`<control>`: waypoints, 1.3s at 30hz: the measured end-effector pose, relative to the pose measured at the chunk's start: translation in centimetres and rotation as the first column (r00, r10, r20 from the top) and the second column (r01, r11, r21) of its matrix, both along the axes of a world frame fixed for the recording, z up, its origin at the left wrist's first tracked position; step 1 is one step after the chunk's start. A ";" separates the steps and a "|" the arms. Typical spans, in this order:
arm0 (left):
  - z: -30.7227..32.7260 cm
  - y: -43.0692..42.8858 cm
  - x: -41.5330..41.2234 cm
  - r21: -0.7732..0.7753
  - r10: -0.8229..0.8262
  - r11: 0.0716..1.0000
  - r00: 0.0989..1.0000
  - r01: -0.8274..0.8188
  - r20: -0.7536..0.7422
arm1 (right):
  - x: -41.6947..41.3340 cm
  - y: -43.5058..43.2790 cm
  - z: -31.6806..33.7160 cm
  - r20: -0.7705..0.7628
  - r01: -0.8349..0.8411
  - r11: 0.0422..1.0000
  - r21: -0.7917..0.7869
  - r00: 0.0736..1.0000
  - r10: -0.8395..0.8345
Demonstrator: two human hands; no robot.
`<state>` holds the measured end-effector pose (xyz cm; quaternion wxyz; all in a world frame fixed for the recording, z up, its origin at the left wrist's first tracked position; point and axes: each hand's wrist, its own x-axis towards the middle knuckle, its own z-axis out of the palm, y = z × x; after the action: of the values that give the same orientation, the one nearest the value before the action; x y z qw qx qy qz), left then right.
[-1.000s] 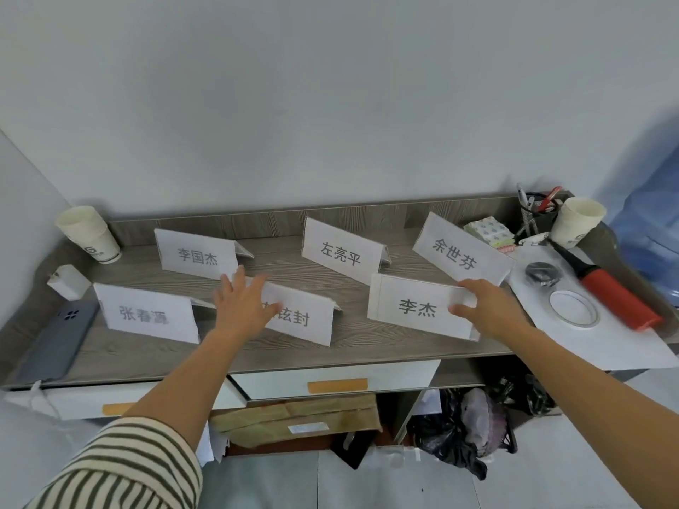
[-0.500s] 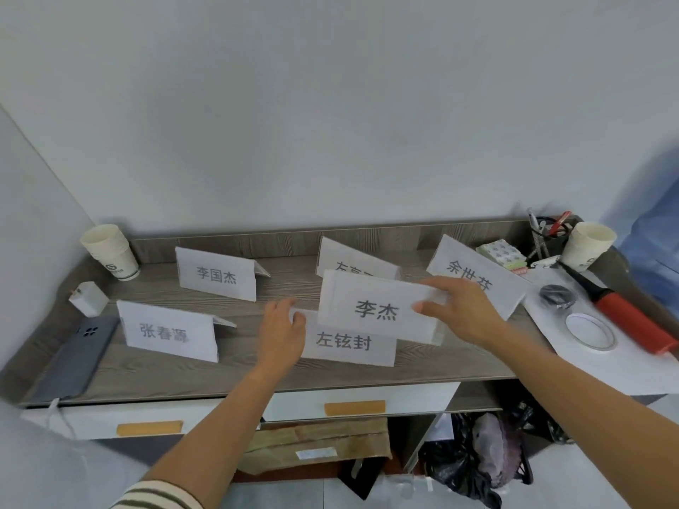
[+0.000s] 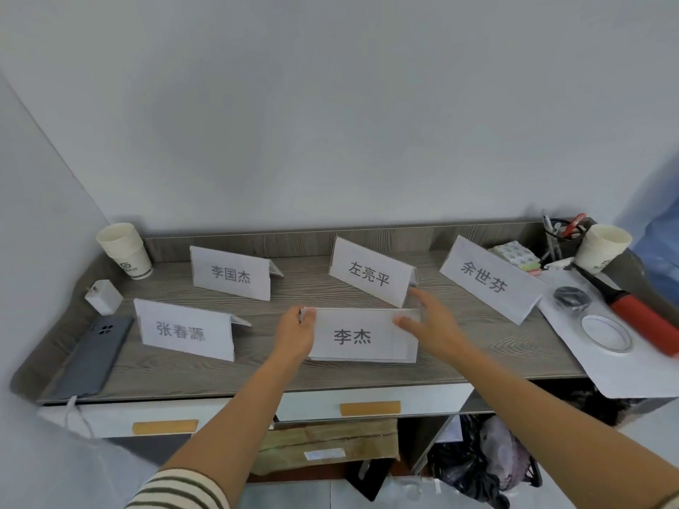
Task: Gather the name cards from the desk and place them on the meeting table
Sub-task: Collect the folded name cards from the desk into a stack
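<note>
The 李杰 name card [image 3: 362,337] stands upright at the bench's [image 3: 330,376] front middle, held between both hands. The left hand [image 3: 294,334] pinches its upper left corner. The right hand [image 3: 431,326] clasps its right end, thumb across the face (index finger pointing toward the 左亮平 card [image 3: 371,275] just behind)
</note>
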<state>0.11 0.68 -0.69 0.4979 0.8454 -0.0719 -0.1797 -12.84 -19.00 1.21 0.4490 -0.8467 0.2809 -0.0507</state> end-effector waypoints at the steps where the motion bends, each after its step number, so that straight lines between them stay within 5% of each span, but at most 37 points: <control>1: -0.1 0.1 0.2 -0.013 0.005 1.000 1.000 -0.005 -0.003 | -0.8 -0.1 -0.4 0.003 0.136 0.987 0.088 0.991 -0.137; 3: -0.1 0.0 0.4 -0.031 0.023 0.999 0.999 -0.024 -0.029 | -2.1 -0.2 -1.3 -0.077 0.303 0.924 0.233 0.953 -0.293; 7: -0.1 -0.5 0.2 -0.038 0.015 0.999 0.997 -0.018 -0.076 | -2.7 1.3 -1.9 -0.147 0.255 0.829 0.497 0.967 -0.209; 14: 0.4 -1.8 -0.4 -0.067 -0.013 0.998 0.991 0.005 -0.131 | -2.1 0.5 -1.7 -0.030 0.181 0.867 0.464 0.982 -0.189; 19: -0.2 -2.4 -0.7 -0.039 0.036 0.999 0.999 -0.037 -0.038 | -2.1 -2.0 -1.9 -0.099 0.087 0.886 0.455 0.994 -0.047; 21: -0.4 -2.6 -0.8 -0.037 0.038 0.999 0.999 -0.038 -0.016 | -1.9 -3.6 -1.4 -0.111 0.059 0.901 0.431 0.994 -0.012; 26: -0.3 -3.8 -1.2 -0.072 0.054 0.996 0.998 -0.057 -0.038 | 1.1 -10.1 -1.3 0.053 0.365 0.921 0.132 0.926 -0.375; 32: 0.7 -6.0 -2.0 -0.110 0.201 0.969 0.967 -0.220 -0.158 | 7.7 -11.6 -1.7 -0.027 -0.006 0.992 0.125 1.000 0.010; 35: 0.9 -6.4 -2.1 -0.139 0.279 0.940 0.937 -0.311 -0.211 | 9.6 -12.1 -2.7 -0.053 -0.150 0.988 -0.023 0.987 0.149; 39: 1.6 -6.5 -2.3 -0.133 0.353 0.907 0.892 -0.400 -0.282 | 9.3 -14.2 -0.9 0.117 -0.148 0.980 -0.134 0.979 0.164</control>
<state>-2.18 -5.78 0.89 0.6057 0.7628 0.1410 -0.1774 -3.54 -33.16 0.30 0.4149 -0.8875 0.1806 -0.0869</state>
